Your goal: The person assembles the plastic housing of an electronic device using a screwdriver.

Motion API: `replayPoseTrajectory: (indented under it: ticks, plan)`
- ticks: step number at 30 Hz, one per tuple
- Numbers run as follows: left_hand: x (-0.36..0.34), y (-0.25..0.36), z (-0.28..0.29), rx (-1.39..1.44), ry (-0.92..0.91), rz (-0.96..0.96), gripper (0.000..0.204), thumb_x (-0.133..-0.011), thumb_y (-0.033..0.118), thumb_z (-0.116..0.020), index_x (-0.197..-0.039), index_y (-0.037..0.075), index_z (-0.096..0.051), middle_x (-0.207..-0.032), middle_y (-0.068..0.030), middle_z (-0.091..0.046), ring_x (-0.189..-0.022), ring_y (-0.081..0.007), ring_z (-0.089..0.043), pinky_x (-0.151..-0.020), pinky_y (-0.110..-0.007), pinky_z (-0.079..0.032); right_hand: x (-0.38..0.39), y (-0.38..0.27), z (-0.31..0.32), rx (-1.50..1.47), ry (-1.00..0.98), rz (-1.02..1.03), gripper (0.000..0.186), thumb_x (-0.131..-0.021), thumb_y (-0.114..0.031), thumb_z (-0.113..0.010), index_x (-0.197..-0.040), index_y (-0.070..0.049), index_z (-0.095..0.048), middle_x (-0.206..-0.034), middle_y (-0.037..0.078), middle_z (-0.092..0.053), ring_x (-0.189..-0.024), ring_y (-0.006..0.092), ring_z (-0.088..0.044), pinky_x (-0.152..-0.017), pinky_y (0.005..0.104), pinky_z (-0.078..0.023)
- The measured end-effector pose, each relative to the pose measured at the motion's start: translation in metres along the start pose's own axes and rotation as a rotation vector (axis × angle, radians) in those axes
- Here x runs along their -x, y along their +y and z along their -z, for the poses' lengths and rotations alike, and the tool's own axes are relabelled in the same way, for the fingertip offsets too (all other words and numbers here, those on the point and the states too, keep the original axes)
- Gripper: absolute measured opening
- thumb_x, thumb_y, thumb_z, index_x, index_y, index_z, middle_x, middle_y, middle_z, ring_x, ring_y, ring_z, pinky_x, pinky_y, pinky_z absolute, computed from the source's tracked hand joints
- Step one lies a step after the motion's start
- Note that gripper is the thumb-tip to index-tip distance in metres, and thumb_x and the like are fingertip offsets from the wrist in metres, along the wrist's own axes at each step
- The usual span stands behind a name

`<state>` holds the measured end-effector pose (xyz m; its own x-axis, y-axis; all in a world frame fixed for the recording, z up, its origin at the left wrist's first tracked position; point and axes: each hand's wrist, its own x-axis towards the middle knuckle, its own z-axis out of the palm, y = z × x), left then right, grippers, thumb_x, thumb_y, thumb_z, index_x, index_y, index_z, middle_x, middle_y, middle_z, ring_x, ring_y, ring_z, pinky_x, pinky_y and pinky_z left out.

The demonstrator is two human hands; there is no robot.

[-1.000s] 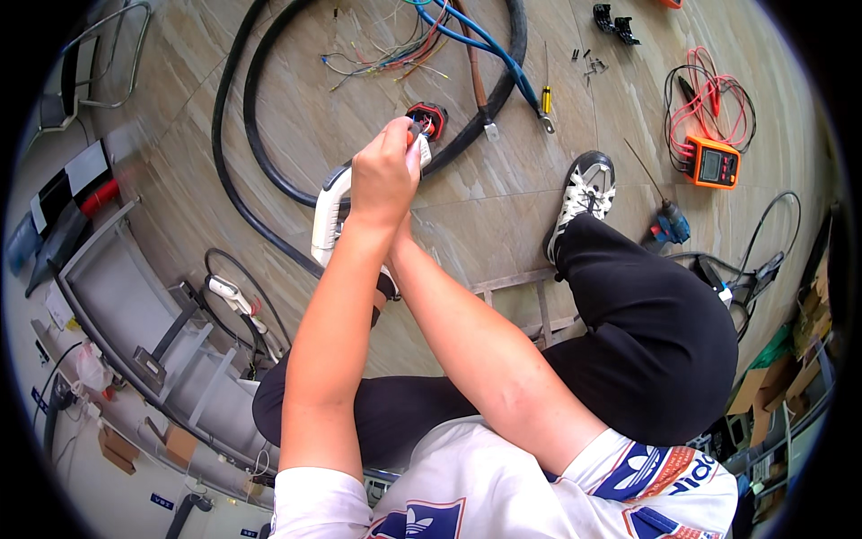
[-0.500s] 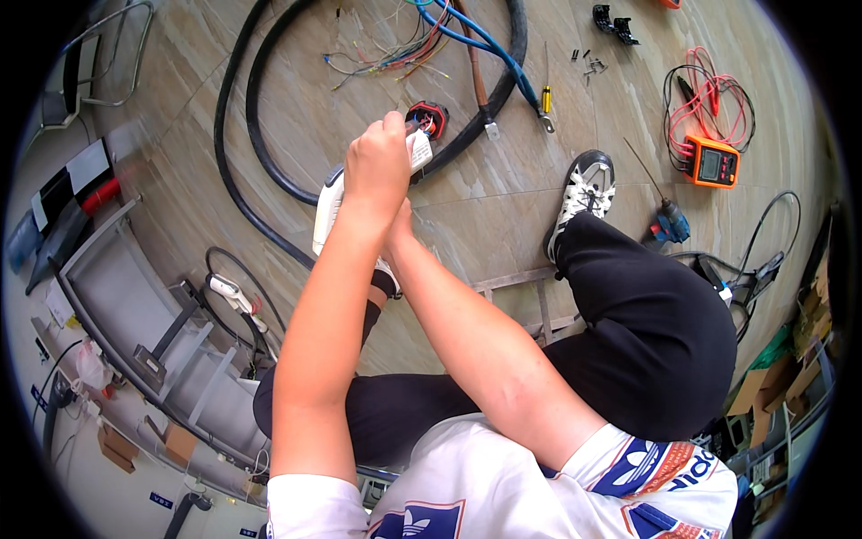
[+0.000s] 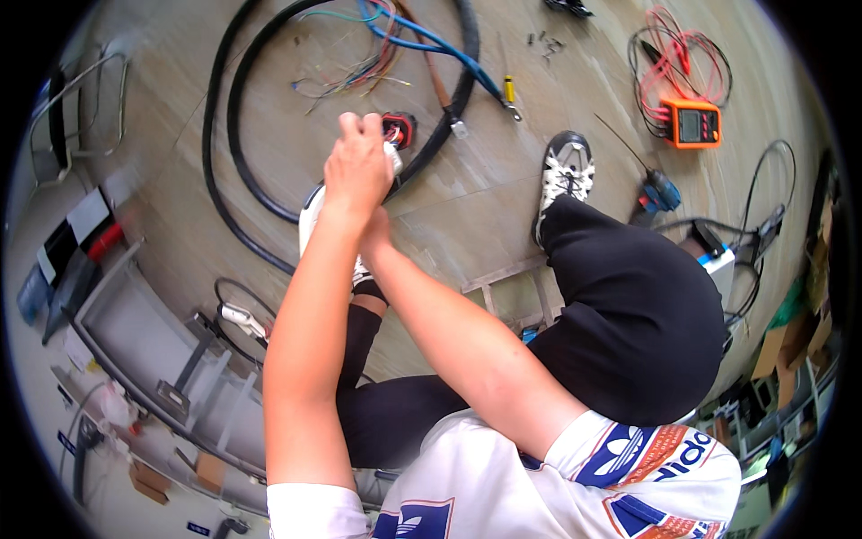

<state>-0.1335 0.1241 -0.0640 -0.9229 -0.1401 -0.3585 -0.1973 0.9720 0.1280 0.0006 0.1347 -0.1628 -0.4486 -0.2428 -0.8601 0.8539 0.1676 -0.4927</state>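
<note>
A white charging connector (image 3: 309, 214) with a black-and-red round end (image 3: 400, 130) is between my hands, above the floor near my shoe. Small wires show inside that round end. My left hand (image 3: 357, 171) lies over the connector's middle with its fingers curled around it, knuckles up. Tucked beneath my left wrist, my right hand (image 3: 377, 232) sits against the connector's near side. Its fingers are hidden behind my left forearm. Just beyond the connector runs a thick black cable (image 3: 431, 154), and a brown wire with a metal lug (image 3: 459, 129) ends close by.
Blue wires (image 3: 449, 52) and a yellow-handled screwdriver (image 3: 509, 90) lie beyond. To the right are loose screws (image 3: 549, 47), an orange meter (image 3: 693, 123) with red leads, and a blue drill (image 3: 660, 191). A grey metal bench (image 3: 144, 310) stands left, near another white connector (image 3: 241, 319).
The whole view has shifted, so the floor items appear further left and up. Both hands stay at the connector, with the left fingers slightly more raised and spread at the knuckles.
</note>
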Motion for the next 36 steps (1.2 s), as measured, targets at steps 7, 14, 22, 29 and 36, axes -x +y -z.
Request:
replayPoseTrajectory:
  ticks: [7, 14, 22, 29, 36]
  plan:
    - [-0.001, -0.017, 0.000, -0.080, 0.038, -0.256, 0.011, -0.084, 0.002, -0.054, -0.094, 0.002, -0.049, -0.098, -0.0170, -0.051, -0.080, -0.0357, -0.063, -0.068, -0.045, -0.054, 0.030, -0.047, 0.014, -0.053, 0.084, -0.161, 0.062, -0.076, -0.052, -0.071, -0.108, 0.001, -0.065, -0.108, 0.025, -0.067, -0.110, 0.0387, -0.061, -0.088, 0.0432, -0.048]
    - [-0.004, -0.012, 0.004, -0.255, -0.001, -0.171, 0.017, -0.090, 0.022, -0.061, -0.094, 0.005, -0.057, -0.085, -0.0142, -0.061, -0.074, -0.0349, -0.066, -0.064, -0.045, -0.054, 0.028, -0.047, 0.016, -0.128, 0.071, -0.188, 0.064, -0.074, -0.053, -0.071, -0.113, -0.001, -0.065, -0.108, 0.024, -0.068, -0.108, 0.0377, -0.063, -0.090, 0.0435, -0.049]
    - [-0.014, 0.005, 0.011, -0.258, -0.162, 0.129, 0.027, -0.098, 0.028, -0.050, -0.102, 0.003, -0.042, -0.081, -0.0226, -0.066, -0.078, -0.0440, -0.066, -0.068, -0.052, -0.053, 0.029, -0.051, 0.014, -0.127, 0.092, -0.225, 0.075, -0.069, -0.061, -0.073, -0.110, 0.001, -0.065, -0.109, 0.025, -0.067, -0.109, 0.0379, -0.063, -0.091, 0.0436, -0.049]
    - [-0.010, -0.018, 0.001, -0.193, -0.106, -0.094, 0.023, -0.088, 0.012, -0.060, -0.104, 0.002, -0.047, -0.088, -0.0249, -0.065, -0.083, -0.0451, -0.064, -0.074, -0.051, -0.051, 0.030, -0.051, 0.013, -0.158, 0.089, -0.227, 0.080, -0.068, -0.065, -0.072, -0.110, 0.002, -0.065, -0.111, 0.025, -0.066, -0.109, 0.0381, -0.063, -0.092, 0.0435, -0.048]
    - [-0.018, 0.003, 0.016, -0.355, -0.166, -0.017, 0.029, -0.092, 0.030, -0.059, -0.096, 0.002, -0.054, -0.087, -0.0220, -0.067, -0.083, -0.0421, -0.066, -0.072, -0.049, -0.052, 0.025, -0.048, 0.010, -0.112, 0.118, -0.247, 0.068, -0.073, -0.056, -0.071, -0.109, 0.001, -0.066, -0.110, 0.025, -0.067, -0.110, 0.0382, -0.062, -0.091, 0.0431, -0.048]
